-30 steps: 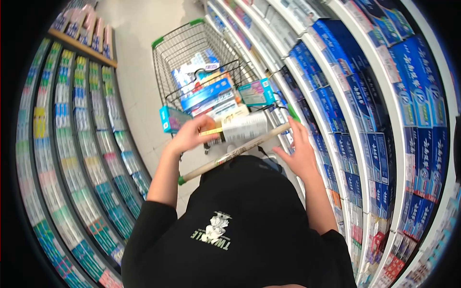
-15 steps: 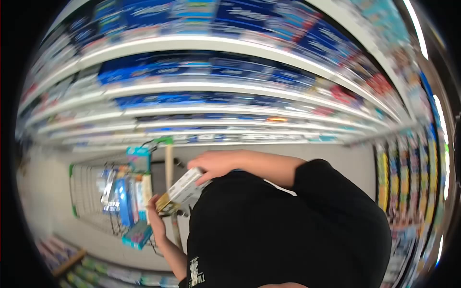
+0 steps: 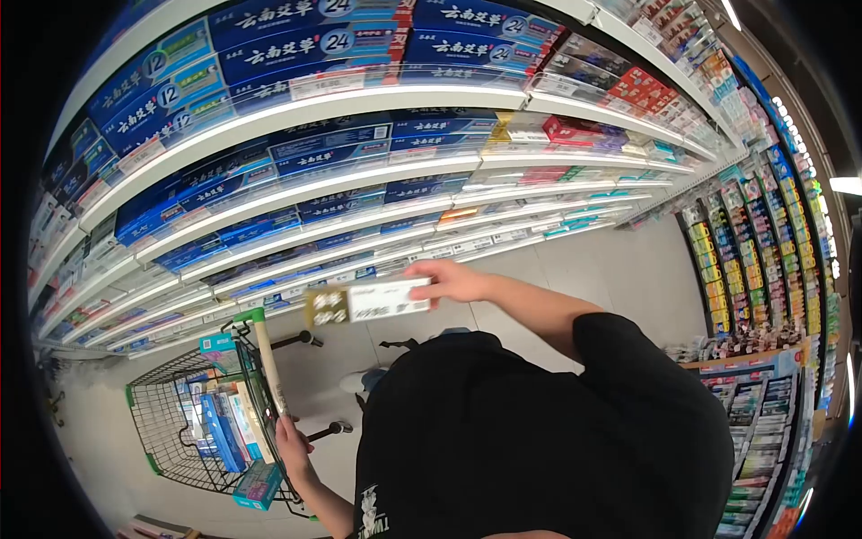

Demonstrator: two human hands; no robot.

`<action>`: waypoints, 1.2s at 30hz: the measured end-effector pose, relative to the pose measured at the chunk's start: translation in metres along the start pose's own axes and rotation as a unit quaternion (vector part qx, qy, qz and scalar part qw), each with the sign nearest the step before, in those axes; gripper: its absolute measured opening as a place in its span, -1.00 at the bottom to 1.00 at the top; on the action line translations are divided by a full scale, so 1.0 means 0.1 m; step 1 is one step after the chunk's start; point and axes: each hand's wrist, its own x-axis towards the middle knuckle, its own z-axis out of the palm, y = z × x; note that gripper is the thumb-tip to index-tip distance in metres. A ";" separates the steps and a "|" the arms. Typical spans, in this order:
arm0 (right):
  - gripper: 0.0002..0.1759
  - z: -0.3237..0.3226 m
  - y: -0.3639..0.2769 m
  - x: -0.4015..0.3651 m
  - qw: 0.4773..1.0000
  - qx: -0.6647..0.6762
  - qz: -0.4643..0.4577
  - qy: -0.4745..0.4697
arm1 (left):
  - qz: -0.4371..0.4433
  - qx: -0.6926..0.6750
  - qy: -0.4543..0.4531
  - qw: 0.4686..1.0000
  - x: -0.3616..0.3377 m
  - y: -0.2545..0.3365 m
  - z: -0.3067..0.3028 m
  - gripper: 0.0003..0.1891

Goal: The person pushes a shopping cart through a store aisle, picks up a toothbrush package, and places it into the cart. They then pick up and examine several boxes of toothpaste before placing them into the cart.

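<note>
My right hand (image 3: 449, 282) grips the right end of a long white-and-gold toothpaste box (image 3: 382, 304), holding it out in front of the shelves. The gold end with its "SP-" print points left, away from my hand, and is slightly blurred. Lower left, my left hand (image 3: 292, 443) is closed around the handle (image 3: 272, 364) of a shopping cart. Inside the wire cart (image 3: 166, 382) lie several boxes, among them a blue box (image 3: 222, 433). One teal box (image 3: 258, 486) is at the cart's near corner, another teal box (image 3: 218, 352) at the far one.
Long white shelves (image 3: 314, 101) run across the top, stacked with blue cartons (image 3: 301, 49). On the right, a rack (image 3: 759, 242) carries hanging packs, with a low display (image 3: 750, 440) below it. Pale floor tiles (image 3: 575, 269) lie between shelves and body.
My right hand has carried the box up and right, turning it nearly level. My left hand has left the box and moved down onto the cart handle. The view has turned and sharpened.
</note>
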 end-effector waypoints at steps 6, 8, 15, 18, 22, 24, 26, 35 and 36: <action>-0.48 -1.36 0.35 -1.21 0.988 -0.003 -0.023 0.154 | 0.056 0.117 0.095 0.987 -0.22 -0.12 0.28 -0.48; -0.46 -1.83 0.47 -1.55 0.974 -0.067 -0.051 0.210 | 0.079 0.182 0.139 0.970 -0.34 -0.15 0.41 -0.50; -0.45 -2.97 0.16 -1.98 0.821 -0.374 -0.188 0.388 | 0.154 0.347 0.230 0.896 -0.83 -0.29 0.89 -0.50; -0.47 -3.23 -0.13 -1.88 0.783 -0.428 -0.170 0.418 | 0.138 0.374 0.241 0.885 -1.05 -0.29 1.09 -0.52; -0.46 -3.50 -0.32 -1.63 0.746 -0.500 -0.131 0.420 | 0.131 0.387 0.249 0.878 -1.22 -0.39 1.28 -0.53; -0.44 -3.55 -0.40 -1.55 0.737 -0.523 -0.120 0.412 | 0.120 0.402 0.247 0.874 -1.30 -0.43 1.37 -0.53; -0.45 -3.62 -0.40 -1.44 0.730 -0.527 -0.119 0.419 | 0.142 0.388 0.251 0.875 -1.39 -0.47 1.47 -0.53; -0.49 -3.97 -0.08 -1.05 0.663 -0.584 -0.169 0.437 | 0.101 0.404 0.231 0.879 -1.67 -0.56 1.79 -0.56; -0.50 -3.97 -0.06 -1.03 0.635 -0.607 -0.188 0.439 | 0.101 0.406 0.230 0.878 -1.69 -0.58 1.82 -0.57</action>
